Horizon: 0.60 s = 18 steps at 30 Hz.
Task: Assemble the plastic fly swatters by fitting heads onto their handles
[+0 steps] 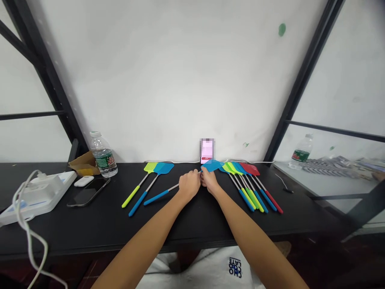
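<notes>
Both my hands grip one blue fly swatter (156, 197) that lies slantwise above the black table. My left hand (189, 185) is closed round its metal shaft. Close beside it, my right hand (209, 180) is closed near the base of the blue head, which points away to the right. To the left lie a yellow-green fly swatter (130, 196) and another blue fly swatter (138, 204), their heads overlapping. On the right, several fly swatters in blue, green and yellow-green are fanned out, with a red fly swatter (272, 198) at the outer end.
A phone with a lit screen (207, 149) leans against the wall. On the left are a water bottle (104, 156), a cardboard box (86, 163), a white case (84, 181), a dark phone (89, 192) and a white power strip (39, 196) with cables. Another bottle (300, 151) stands beyond the right-hand frame.
</notes>
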Each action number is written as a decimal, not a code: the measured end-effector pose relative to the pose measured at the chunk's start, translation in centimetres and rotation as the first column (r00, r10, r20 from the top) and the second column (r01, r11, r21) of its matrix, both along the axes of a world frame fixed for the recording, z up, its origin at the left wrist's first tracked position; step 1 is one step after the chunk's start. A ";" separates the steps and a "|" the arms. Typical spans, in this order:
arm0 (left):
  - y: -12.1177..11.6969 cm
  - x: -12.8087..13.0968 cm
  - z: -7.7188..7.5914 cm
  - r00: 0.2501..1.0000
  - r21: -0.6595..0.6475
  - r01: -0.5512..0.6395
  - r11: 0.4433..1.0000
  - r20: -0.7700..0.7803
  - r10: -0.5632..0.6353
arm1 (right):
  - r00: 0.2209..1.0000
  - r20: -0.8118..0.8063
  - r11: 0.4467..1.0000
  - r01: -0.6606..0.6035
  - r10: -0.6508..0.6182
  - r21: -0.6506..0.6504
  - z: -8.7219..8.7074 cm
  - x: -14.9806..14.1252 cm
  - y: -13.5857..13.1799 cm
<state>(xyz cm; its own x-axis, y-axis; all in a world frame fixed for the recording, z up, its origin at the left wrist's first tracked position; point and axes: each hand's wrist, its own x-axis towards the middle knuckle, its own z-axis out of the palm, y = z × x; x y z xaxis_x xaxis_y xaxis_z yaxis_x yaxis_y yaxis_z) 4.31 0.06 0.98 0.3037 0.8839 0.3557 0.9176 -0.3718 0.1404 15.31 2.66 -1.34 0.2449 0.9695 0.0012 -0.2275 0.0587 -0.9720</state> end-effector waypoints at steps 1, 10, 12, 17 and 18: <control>0.0 0.0 0.1 1.000 -0.011 -0.013 1.000 0.001 0.013 | 1.000 -0.017 1.000 -0.009 0.008 -0.012 0.0 0.0 0.0; -0.4 -0.5 0.5 0.999 -0.070 -0.054 0.996 -0.003 0.054 | 0.997 0.009 0.997 -0.077 0.077 -0.004 0.0 0.3 -0.1; -0.3 -0.6 0.4 0.999 -0.076 -0.049 0.996 0.002 0.049 | 0.995 0.027 0.995 -0.096 0.096 -0.004 0.1 0.4 -0.2; -0.1 -0.8 0.3 0.999 -0.080 -0.044 0.996 0.014 0.046 | 0.994 0.045 0.995 -0.101 0.101 -0.007 0.1 0.6 -0.4; 0.0 -0.8 0.2 0.999 -0.085 -0.046 0.995 0.016 0.047 | 0.994 0.048 0.995 -0.102 0.102 -0.006 0.1 0.6 -0.5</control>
